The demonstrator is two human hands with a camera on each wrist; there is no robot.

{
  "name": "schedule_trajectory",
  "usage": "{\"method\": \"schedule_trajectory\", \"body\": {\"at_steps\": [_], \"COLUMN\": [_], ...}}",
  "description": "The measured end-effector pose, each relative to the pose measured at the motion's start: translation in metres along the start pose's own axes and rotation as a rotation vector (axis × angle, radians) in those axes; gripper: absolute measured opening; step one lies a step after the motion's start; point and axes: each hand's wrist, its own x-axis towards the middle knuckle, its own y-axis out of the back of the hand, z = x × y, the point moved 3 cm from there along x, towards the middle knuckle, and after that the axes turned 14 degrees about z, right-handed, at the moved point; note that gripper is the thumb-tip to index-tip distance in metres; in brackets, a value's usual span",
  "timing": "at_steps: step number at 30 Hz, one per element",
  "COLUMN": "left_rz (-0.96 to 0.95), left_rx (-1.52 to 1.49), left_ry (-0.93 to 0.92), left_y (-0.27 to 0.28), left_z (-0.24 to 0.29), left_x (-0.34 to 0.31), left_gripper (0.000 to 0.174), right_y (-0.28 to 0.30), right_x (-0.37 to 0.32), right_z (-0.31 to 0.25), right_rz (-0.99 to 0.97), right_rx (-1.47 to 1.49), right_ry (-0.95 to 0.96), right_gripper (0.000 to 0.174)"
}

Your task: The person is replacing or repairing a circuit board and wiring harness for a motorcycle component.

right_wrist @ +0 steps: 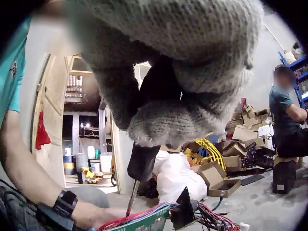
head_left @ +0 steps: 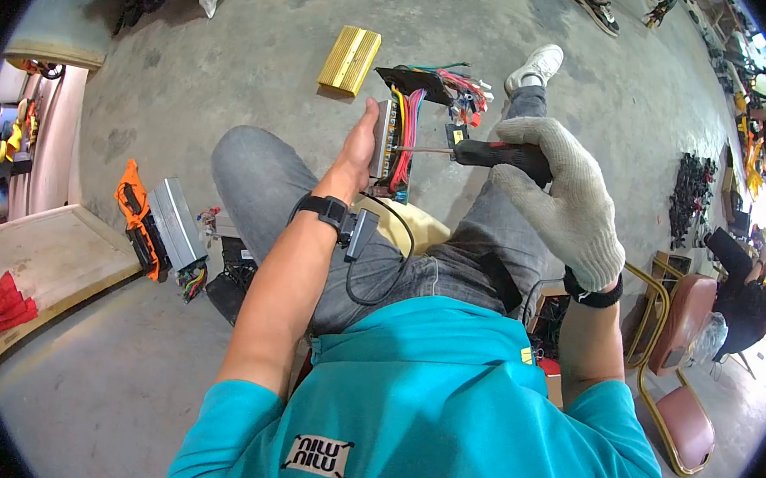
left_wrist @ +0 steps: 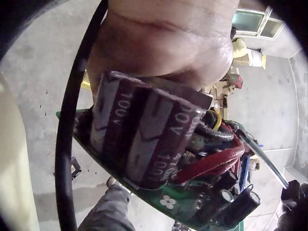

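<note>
While the gloved right hand (head_left: 556,186) grips a screwdriver (head_left: 504,158), its shaft pointing toward nine o'clock at the circuit board (head_left: 391,135), the left hand (head_left: 354,150) touches the board's nine-o'clock side, finger curl hidden; a gold case (head_left: 350,60) lies at the board's eleven o'clock.

My gloved right hand (right_wrist: 211,62) grips screwdriver (right_wrist: 143,161), shaft slanting down toward red wires (right_wrist: 115,222) along green circuit board (right_wrist: 153,221); left hand (right_wrist: 94,214) near.

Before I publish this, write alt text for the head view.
A gloved right hand holds a screwdriver, its tip at a wired circuit board that rests against the bare left hand. A gold case lies beyond on the concrete floor.
</note>
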Motion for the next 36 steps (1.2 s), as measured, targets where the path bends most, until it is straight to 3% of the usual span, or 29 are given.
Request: {"method": "schedule_trajectory", "body": {"at_steps": [7,14,36], "left_rz": [0.007,-0.046,-0.013], "left_rx": [0.024,0.006,0.004], "left_ry": [0.001,-0.009,-0.009], "left_y": [-0.004,-0.002,-0.003], "left_z": [0.002,0.0,-0.002], "left_x": [-0.006,-0.002,0.001], "left_gripper": [0.062,0.062,0.066], "right_y": [-0.008,-0.013,-0.019], "right_x": [0.005,0.007,0.009], "right_z": [-0.007,-0.008,-0.014], "right_rz": [0.009,-0.031,-0.035], "right_rx": [-0.072,-0.094,-0.141], "right_ry": [0.138,0.087,0.172], "right_gripper": [0.036,0.035,0.031]}}
